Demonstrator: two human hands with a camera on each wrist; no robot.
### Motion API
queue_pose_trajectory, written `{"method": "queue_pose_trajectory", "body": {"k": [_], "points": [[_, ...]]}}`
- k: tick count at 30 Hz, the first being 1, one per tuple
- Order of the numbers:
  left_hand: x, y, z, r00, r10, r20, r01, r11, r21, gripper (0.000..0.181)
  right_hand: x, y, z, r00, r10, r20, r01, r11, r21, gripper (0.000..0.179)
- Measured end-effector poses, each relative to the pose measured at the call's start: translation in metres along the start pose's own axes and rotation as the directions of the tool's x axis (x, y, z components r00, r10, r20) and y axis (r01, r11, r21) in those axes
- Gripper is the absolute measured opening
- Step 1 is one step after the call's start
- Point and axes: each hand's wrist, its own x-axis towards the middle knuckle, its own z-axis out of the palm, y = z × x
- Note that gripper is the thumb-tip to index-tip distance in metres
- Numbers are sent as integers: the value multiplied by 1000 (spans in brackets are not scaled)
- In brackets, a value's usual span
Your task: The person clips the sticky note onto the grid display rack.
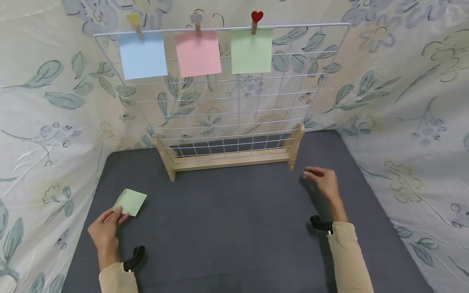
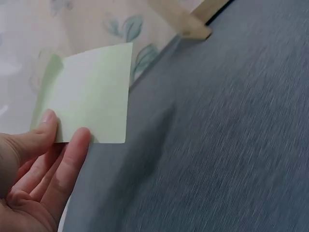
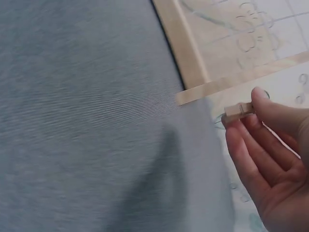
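A pale green paper note point(image 1: 131, 202) is pinched between the thumb and fingers of my left hand point(image 1: 105, 230), above the left side of the table. One edge of the note point(image 2: 94, 96) curls up in the left wrist view. At the right, my right hand point(image 1: 325, 183) pinches a small wooden clothespin point(image 3: 235, 111) between thumb and fingertips, beside the rack's right foot. Part of the clothespin is hidden by the fingers. On the white wire grid rack point(image 1: 238, 97) hang a blue note point(image 1: 143, 57), a pink note point(image 1: 198, 55) and another green note point(image 1: 251, 53).
Yellow point(image 1: 134, 22), grey point(image 1: 196, 19) and red point(image 1: 255, 19) heart clothespins hold the hanging notes along the rack's top bar. Its wooden base point(image 1: 231, 162) stands at the back of the dark grey table point(image 1: 227, 228). Floral cloth point(image 1: 414, 122) surrounds the table.
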Motion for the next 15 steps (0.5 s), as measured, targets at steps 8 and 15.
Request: {"method": "queue_pose_trajectory", "body": {"k": [8, 15], "points": [[-6, -6, 32, 985, 153, 72, -157, 987, 42, 13, 4, -17, -13, 997, -72, 18, 70, 994, 89, 37], [-12, -10, 55, 979, 170, 109, -184, 974, 133, 14, 4, -29, -20, 996, -86, 17, 85, 994, 66, 33]]}}
